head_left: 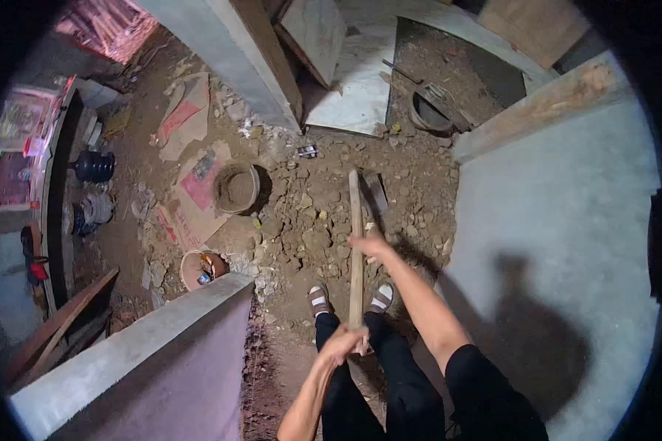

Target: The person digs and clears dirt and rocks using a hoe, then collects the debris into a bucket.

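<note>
A hoe with a long pale wooden handle points away from me, its flat metal blade at the far end over the broken soil. My left hand is wrapped round the near end of the handle, in front of my legs. Farther up, my right hand grips the same handle below the blade. Loose soil and stones cover the ground around the hoe head. Left of it stands a bucket with soil inside.
A low wall runs along the left, with a smaller bucket past its end. On the right rises a grey wall. Flattened cardboard lies by the soil bucket. A dark basin sits at the back right.
</note>
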Tool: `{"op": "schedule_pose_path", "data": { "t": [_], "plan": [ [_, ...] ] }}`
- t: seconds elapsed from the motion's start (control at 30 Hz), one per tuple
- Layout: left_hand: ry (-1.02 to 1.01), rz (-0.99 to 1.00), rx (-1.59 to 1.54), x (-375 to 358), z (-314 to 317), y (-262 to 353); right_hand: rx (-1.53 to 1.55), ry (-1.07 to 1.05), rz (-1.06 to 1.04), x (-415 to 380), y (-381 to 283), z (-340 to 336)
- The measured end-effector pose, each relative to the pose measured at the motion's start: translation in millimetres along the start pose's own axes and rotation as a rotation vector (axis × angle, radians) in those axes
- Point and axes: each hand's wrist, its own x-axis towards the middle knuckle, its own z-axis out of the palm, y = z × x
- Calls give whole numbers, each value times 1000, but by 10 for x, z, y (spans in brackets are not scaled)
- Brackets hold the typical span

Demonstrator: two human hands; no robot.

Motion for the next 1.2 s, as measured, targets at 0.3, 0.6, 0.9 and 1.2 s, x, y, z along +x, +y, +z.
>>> {"op": "schedule_pose_path", "data": {
  "t": [0.3,0.6,0.9,1.2],
  "plan": [
    [166,281,510,348,-337,-1683,652,-141,186,1149,1761,440],
    [284,343,782,805,40,-1500,938,503,-8,-145,1341,-646],
    [133,320,830,1693,1448,62,99,624,-87,973,1574,-2646],
    [154,50,806,710,920,-5,131,592,221,478,1484,-1324]
  ]
}}
